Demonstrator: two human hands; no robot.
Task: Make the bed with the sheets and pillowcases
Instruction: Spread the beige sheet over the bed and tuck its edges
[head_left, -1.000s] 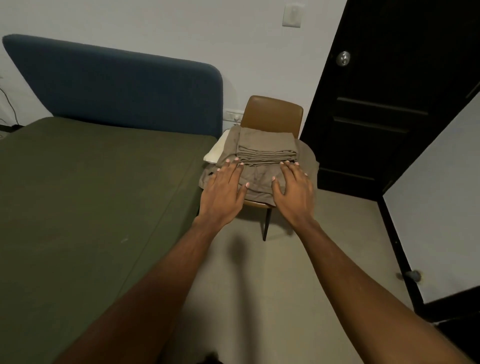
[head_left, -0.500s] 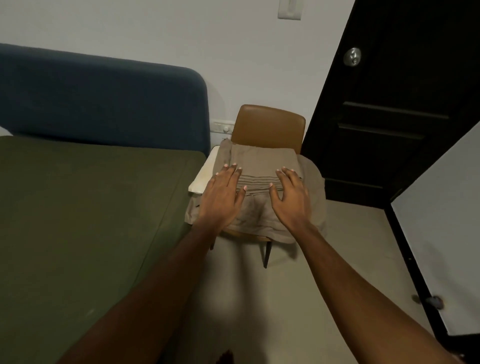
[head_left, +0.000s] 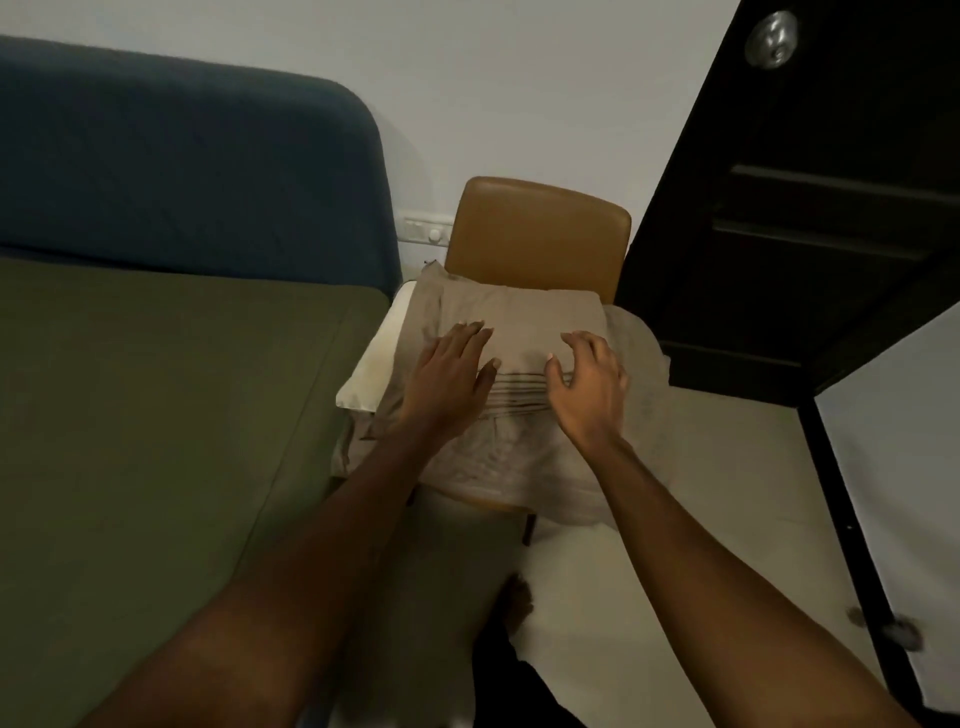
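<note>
Chair (head_left: 537, 234): tan leather-like back, smooth, faint sheen.
Sheets (head_left: 519, 322) on its seat: beige cloth, matt, creased where it hangs.
Pillow (head_left: 374, 374) under them: white cloth, smooth.
Mattress (head_left: 156, 415), left of chair: olive cloth, matt.
Headboard (head_left: 182, 171), left: blue fabric, matt.
Door (head_left: 805, 156), right: dark wood-look, low sheen.
Knob (head_left: 770, 39): polished metal.

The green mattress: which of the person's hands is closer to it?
Left. The left hand rests on the folded sheets on the side next to the green mattress; the right hand is on the same stack farther over, toward the black door.
</note>
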